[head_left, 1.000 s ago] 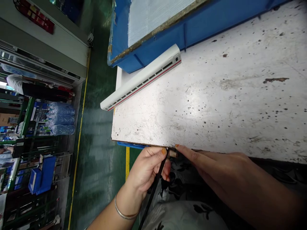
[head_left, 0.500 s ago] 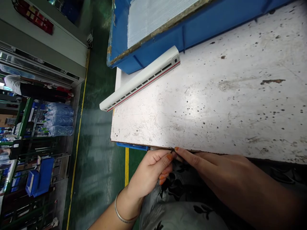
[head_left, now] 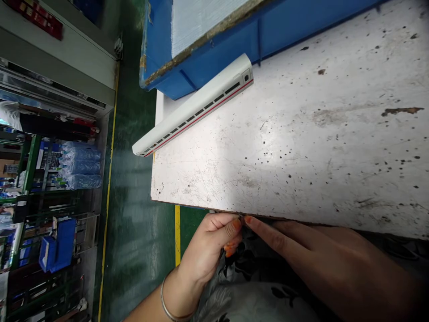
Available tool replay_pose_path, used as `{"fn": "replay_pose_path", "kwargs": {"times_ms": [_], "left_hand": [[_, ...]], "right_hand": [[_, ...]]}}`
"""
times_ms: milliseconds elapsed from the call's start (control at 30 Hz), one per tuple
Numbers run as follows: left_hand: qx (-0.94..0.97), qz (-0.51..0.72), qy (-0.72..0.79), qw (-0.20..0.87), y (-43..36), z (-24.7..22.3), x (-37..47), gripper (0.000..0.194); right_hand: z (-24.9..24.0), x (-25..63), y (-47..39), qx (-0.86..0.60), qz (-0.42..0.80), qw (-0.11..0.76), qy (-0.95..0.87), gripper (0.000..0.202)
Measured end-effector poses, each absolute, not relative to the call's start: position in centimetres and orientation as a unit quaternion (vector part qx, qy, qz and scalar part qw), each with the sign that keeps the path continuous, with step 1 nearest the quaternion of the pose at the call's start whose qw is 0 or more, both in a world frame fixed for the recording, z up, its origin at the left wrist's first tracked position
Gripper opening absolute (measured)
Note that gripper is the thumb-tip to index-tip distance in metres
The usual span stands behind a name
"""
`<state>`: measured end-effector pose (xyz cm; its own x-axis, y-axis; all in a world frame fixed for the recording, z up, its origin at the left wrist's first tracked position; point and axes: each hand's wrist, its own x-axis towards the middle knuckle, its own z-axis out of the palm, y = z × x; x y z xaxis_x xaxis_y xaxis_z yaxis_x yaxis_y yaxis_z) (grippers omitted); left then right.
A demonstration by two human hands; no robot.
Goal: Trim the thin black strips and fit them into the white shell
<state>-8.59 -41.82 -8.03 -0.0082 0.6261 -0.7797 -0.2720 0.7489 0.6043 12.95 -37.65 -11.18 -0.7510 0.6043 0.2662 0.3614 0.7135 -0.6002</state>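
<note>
Just below the table's near edge, my left hand (head_left: 214, 241) is closed, its thumb pressed against the bent index finger. Whatever it pinches is too small and hidden to name. My right hand (head_left: 315, 252) comes in from the right, its index fingertip almost against the left thumb tip. That hand's thumb and other fingers are mostly hidden, and a tiny dark bit shows between the two hands. Farther up the table lies a white model train car body (head_left: 196, 109) with dark window slots and a red stripe, apart from both hands.
A blue crate (head_left: 221, 58) holding white sheet-like material (head_left: 201, 22) stands on the worn white table (head_left: 284, 147) behind the train car. Left are green floor (head_left: 140, 214), a yellow line, shelving with blue bins (head_left: 60, 246), and another person (head_left: 50, 123) farther off.
The camera view has shifted slightly. Both hands stay together at the table edge, the right index fingertip now a little lower beside the left thumb. The train car stays on the table.
</note>
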Motion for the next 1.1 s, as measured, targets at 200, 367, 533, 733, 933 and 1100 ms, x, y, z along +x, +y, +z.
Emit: {"fn": "replay_pose_path", "kwargs": {"times_ms": [200, 367, 533, 733, 933, 1100], "left_hand": [[0.136, 0.333, 0.630, 0.688, -42.01, -8.10, -8.37, 0.048], [0.143, 0.331, 0.632, 0.686, -42.00, -8.16, -8.43, 0.045], [0.152, 0.327, 0.637, 0.681, -41.96, -8.08, -8.36, 0.045], [0.159, 0.318, 0.644, 0.677, -41.84, -7.98, -8.31, 0.048], [0.153, 0.331, 0.642, 0.674, -41.81, -7.95, -8.21, 0.046], [0.152, 0.333, 0.641, 0.675, -41.93, -8.05, -8.23, 0.045]], "right_hand": [[-11.43, 13.00, -37.52, -0.249, 0.296, 0.216, -0.896, 0.080], [-11.50, 13.01, -37.97, -0.255, 0.282, 0.204, -0.902, 0.076], [-11.49, 12.65, -38.15, -0.264, 0.272, 0.217, -0.899, 0.072], [-11.22, 12.49, -37.92, -0.268, 0.263, 0.213, -0.902, 0.069], [-11.29, 12.64, -37.93, -0.270, 0.262, 0.221, -0.900, 0.073], [-11.20, 12.85, -37.43, -0.246, 0.293, 0.215, -0.899, 0.076]]}}
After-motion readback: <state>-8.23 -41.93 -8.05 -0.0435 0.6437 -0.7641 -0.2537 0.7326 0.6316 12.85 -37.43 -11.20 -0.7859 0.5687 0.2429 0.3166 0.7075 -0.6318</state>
